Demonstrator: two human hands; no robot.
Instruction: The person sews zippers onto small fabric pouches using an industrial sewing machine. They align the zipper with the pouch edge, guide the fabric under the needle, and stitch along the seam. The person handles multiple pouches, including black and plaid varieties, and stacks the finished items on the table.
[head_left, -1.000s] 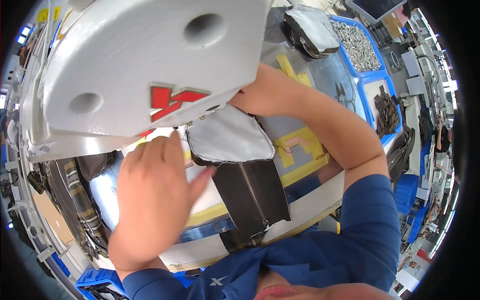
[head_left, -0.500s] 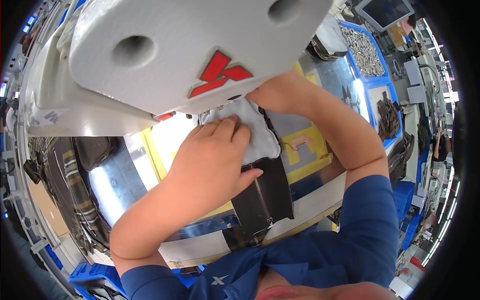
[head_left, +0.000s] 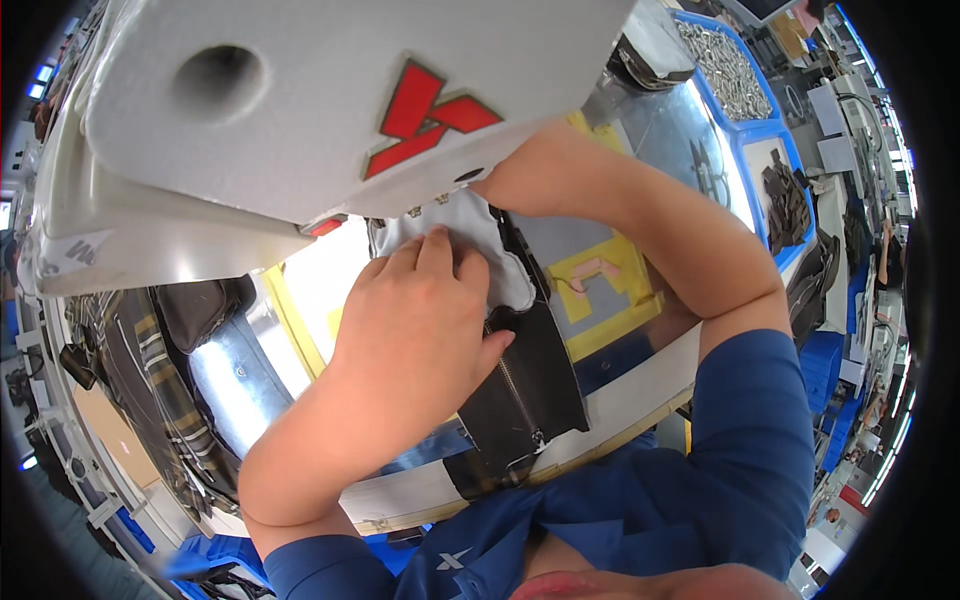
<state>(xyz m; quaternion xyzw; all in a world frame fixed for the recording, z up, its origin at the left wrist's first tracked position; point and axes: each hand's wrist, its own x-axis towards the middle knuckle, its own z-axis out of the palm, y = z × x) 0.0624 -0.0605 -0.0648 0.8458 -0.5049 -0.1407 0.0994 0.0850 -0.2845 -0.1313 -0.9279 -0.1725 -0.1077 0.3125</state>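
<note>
My left hand point(head_left: 410, 330) lies on pale grey fabric point(head_left: 505, 270), fingers spread and slightly bent over it. This piece joins a black strip point(head_left: 515, 385) with a metal zipper running down toward my body. My right hand point(head_left: 535, 170) reaches to the top right of the fabric, its fingertips hidden beneath the white sewing machine head point(head_left: 270, 120), which carries a red emblem. Yellow tape point(head_left: 590, 330) frames an area of the work surface right of the fabric.
Right of the machine are a blue tray point(head_left: 725, 75) of small metal parts and another point(head_left: 775, 190) of dark pieces. A pale-topped bundle point(head_left: 650, 45) sits at the back. Dark and plaid material point(head_left: 160, 390) lies at the left. Other people appear small at the far right.
My left hand has moved right and up onto the pale fabric, now covering much of it. The fabric is more rumpled. My right hand remains at the machine head.
</note>
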